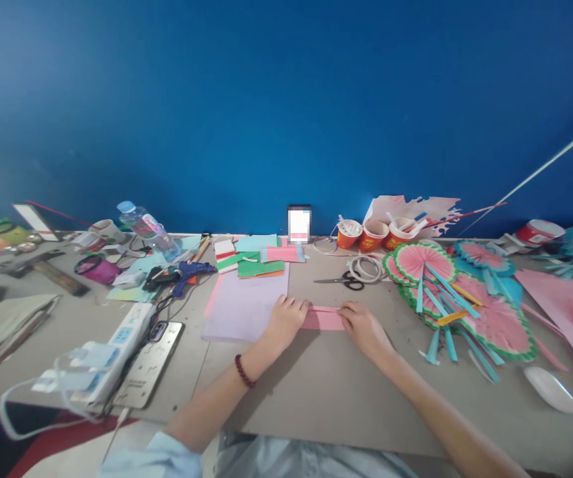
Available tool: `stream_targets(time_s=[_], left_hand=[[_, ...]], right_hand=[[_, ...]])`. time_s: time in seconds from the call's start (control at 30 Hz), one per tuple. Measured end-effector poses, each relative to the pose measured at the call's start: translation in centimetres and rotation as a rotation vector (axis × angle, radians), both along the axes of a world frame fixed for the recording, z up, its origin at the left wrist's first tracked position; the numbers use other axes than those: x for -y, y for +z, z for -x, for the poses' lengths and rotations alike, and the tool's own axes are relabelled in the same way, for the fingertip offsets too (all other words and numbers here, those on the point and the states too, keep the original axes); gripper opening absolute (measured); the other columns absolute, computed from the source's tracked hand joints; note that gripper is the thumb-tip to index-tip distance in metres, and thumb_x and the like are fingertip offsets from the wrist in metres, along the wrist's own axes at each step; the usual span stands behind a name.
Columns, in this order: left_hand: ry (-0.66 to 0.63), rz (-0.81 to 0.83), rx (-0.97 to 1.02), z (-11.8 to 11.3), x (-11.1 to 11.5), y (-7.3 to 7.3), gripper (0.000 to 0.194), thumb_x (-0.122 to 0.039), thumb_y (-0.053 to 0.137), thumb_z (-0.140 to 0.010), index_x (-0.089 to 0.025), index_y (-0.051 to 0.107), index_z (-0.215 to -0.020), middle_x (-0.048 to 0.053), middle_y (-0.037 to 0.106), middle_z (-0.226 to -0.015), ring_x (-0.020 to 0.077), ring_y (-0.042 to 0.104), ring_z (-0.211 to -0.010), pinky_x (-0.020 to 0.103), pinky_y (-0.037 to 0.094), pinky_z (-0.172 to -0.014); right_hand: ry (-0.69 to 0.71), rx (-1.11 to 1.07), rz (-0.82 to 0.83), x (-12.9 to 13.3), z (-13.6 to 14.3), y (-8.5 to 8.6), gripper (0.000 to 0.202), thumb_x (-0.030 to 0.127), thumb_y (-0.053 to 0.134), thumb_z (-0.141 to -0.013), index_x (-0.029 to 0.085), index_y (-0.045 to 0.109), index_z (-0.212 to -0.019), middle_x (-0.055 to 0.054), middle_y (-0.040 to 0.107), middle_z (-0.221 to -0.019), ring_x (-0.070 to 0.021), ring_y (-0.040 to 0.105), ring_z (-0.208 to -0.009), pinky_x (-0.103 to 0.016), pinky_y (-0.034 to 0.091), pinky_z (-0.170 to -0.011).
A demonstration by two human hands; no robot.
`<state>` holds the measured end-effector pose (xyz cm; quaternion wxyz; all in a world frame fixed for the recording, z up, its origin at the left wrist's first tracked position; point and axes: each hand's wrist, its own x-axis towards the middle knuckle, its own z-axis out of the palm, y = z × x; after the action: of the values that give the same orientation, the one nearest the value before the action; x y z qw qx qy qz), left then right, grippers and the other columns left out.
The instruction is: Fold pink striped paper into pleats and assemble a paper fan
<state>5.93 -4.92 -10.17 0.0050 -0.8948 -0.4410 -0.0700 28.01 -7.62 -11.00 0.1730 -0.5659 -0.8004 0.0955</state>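
Note:
A strip of pink paper (322,320) lies on the table between my two hands, with a narrow fold along its far edge. My left hand (289,318) grips the strip's left end, its fingers curled over the paper. At the other end, my right hand (362,325) pinches the paper between thumb and fingers. Beyond the strip lie black-handled scissors (350,281) and a roll of white tape (366,268). Left of my left hand is a sheet of pale purple paper (244,302), partly under my wrist.
Folded watermelon-patterned paper fans (490,312) fill the right side. Red paper cups (373,236) stand along the blue wall. On the left are a blue glue gun (189,273), a phone (151,365), a power strip (124,345), a tilted bottle (149,229) and a hammer (60,277).

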Motion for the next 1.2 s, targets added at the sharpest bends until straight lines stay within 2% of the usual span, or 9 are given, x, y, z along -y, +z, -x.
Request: stream_targets(time_s=[0.07, 0.27, 0.43, 0.57, 0.63, 0.87, 1.03, 1.2], left_hand=[[-0.011, 0.026, 0.004, -0.3, -0.9, -0.2, 0.017, -0.012, 0.047, -0.089, -0.017, 0.063, -0.090, 0.008, 0.062, -0.083, 0.0210, 0.055, -0.086, 0.035, 0.037, -0.075], [0.049, 0.132, 0.242, -0.2, -2.1, -1.1, 0.013, -0.027, 0.053, -0.088, -0.021, 0.064, -0.083, 0.002, 0.062, -0.085, 0.0171, 0.055, -0.087, 0.030, 0.037, -0.073], [0.099, 0.220, 0.346, -0.2, -1.8, -1.1, 0.007, -0.023, 0.059, -0.084, -0.019, 0.064, -0.082, 0.001, 0.062, -0.086, 0.0167, 0.057, -0.086, 0.030, 0.038, -0.074], [0.105, 0.255, 0.353, -0.3, -1.7, -1.1, 0.008, -0.018, 0.057, -0.083, -0.019, 0.065, -0.084, 0.003, 0.063, -0.087, 0.0179, 0.057, -0.088, 0.031, 0.038, -0.076], [0.104, 0.254, 0.343, -0.3, -1.5, -1.1, 0.010, -0.016, 0.056, -0.083, -0.019, 0.065, -0.082, 0.004, 0.062, -0.086, 0.0181, 0.058, -0.087, 0.030, 0.039, -0.075], [0.110, 0.334, 0.456, -0.3, -0.4, -0.4, 0.012, -0.013, 0.052, -0.082, -0.018, 0.063, -0.081, 0.003, 0.063, -0.084, 0.0173, 0.057, -0.081, 0.028, 0.042, -0.073], [0.135, 0.462, 0.610, 0.2, -0.7, -0.2, 0.015, -0.010, 0.052, -0.078, -0.018, 0.064, -0.076, 0.002, 0.065, -0.080, 0.0157, 0.058, -0.077, 0.026, 0.043, -0.070], [0.140, 0.577, 0.783, 0.6, -1.3, -0.4, 0.009, -0.014, 0.058, -0.076, -0.017, 0.067, -0.074, 0.002, 0.068, -0.077, 0.0147, 0.060, -0.073, 0.025, 0.044, -0.069]], right_hand=[[-0.001, -0.090, 0.057, -0.6, -0.2, 0.4, 0.027, 0.009, 0.045, -0.082, 0.018, 0.070, -0.083, -0.006, 0.067, -0.088, -0.0170, 0.061, -0.084, -0.028, 0.046, -0.080], [-0.030, -0.247, 0.109, -1.4, -0.3, 1.0, 0.023, 0.012, 0.045, -0.078, 0.017, 0.068, -0.080, -0.006, 0.067, -0.082, -0.0172, 0.062, -0.079, -0.027, 0.047, -0.076], [-0.037, -0.289, 0.097, -1.5, -0.4, 0.2, 0.020, 0.018, 0.045, -0.080, 0.018, 0.065, -0.079, -0.006, 0.066, -0.081, -0.0183, 0.061, -0.078, -0.029, 0.047, -0.074], [-0.106, -0.295, 0.095, -1.9, -0.5, -1.0, 0.022, 0.017, 0.048, -0.079, 0.017, 0.065, -0.094, -0.006, 0.065, -0.084, -0.0172, 0.061, -0.075, -0.030, 0.048, -0.073], [-0.091, -0.269, 0.092, -2.0, -0.6, -1.2, 0.022, 0.017, 0.051, -0.079, 0.017, 0.065, -0.095, -0.007, 0.064, -0.086, -0.0170, 0.061, -0.075, -0.030, 0.048, -0.075], [-0.031, -0.267, 0.083, -1.6, -0.7, -0.2, 0.011, 0.018, 0.052, -0.080, 0.017, 0.063, -0.079, -0.006, 0.063, -0.083, -0.0181, 0.059, -0.080, -0.029, 0.046, -0.076], [-0.054, -0.295, 0.092, -1.2, -0.4, 0.0, 0.016, 0.018, 0.046, -0.082, 0.018, 0.062, -0.078, -0.006, 0.065, -0.078, -0.0191, 0.059, -0.077, -0.030, 0.045, -0.074], [-0.065, -0.315, 0.118, -1.2, -0.3, 0.2, 0.020, 0.020, 0.043, -0.083, 0.018, 0.062, -0.074, -0.006, 0.066, -0.076, -0.0195, 0.060, -0.075, -0.030, 0.044, -0.073]])
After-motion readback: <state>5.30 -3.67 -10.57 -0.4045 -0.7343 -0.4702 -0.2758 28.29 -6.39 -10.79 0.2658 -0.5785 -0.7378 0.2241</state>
